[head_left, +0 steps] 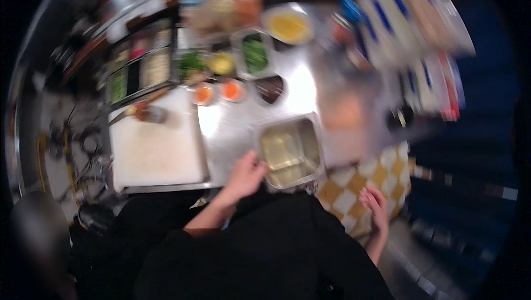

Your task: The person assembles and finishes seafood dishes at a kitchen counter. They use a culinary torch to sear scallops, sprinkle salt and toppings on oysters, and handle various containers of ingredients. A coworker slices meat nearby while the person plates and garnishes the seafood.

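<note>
At the front of the steel counter stands a deep metal pan [319,150] with a pale yellowish, see-through content low inside. My left hand [247,174] is at the pan's near left edge, its fingers bent and smeared by motion; whether it grips the rim I cannot tell. Off to the right, my right hand [376,206] hangs in front of a yellow-and-white checked surface [354,200]. Its fingers are loosely apart and hold nothing.
A white cutting board [157,153] lies left, with a knife [117,117] and small bottle [152,114] at its far edge. Behind are orange-filled cups [232,90], a tray of greens [255,53], a yellow-filled bowl [289,26] and a divided topping box [133,76]. Plastic packages [398,15] hang right.
</note>
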Demonstrator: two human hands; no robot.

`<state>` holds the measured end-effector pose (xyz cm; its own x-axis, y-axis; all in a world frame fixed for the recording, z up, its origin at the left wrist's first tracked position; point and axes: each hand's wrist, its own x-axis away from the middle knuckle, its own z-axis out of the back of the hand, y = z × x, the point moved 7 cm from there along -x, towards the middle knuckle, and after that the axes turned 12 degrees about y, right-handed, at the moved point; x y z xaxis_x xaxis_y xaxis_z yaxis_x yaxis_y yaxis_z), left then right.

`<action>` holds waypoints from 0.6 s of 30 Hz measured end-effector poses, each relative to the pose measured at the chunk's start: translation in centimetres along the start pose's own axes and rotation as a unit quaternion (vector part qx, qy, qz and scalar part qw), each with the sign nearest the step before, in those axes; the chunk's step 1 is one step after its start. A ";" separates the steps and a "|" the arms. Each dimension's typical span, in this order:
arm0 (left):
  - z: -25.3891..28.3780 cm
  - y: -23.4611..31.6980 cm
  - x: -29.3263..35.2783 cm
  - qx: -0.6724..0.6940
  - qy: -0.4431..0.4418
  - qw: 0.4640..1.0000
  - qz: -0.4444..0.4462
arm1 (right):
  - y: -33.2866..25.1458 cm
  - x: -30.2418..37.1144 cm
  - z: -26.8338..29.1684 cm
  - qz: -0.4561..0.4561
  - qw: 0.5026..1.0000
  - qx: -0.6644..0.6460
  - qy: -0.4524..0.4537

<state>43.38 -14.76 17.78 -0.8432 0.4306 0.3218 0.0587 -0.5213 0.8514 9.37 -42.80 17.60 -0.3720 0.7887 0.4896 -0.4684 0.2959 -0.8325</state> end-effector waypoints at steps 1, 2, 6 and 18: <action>-0.9 0.9 0.8 -0.013 -0.047 0.999 0.012 | 7.0 1.1 3.3 -0.066 0.996 0.038 0.045; -2.1 3.6 2.2 0.050 -0.054 0.997 -0.008 | 14.2 1.3 5.4 -0.123 0.987 0.069 0.076; -10.0 8.4 5.6 0.078 -0.132 0.988 -0.037 | 38.8 12.0 12.1 -0.201 0.937 0.278 0.062; -50.4 20.1 22.3 -0.043 -0.427 0.899 -0.086 | 37.3 12.1 47.2 -0.059 0.839 -0.123 0.527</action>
<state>-1.15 -52.71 21.17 -0.1154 0.9000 0.4204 -0.1061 -0.4320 0.8956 -50.43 -47.73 4.72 0.6405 0.7468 0.1791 -0.2240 0.4047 -0.8866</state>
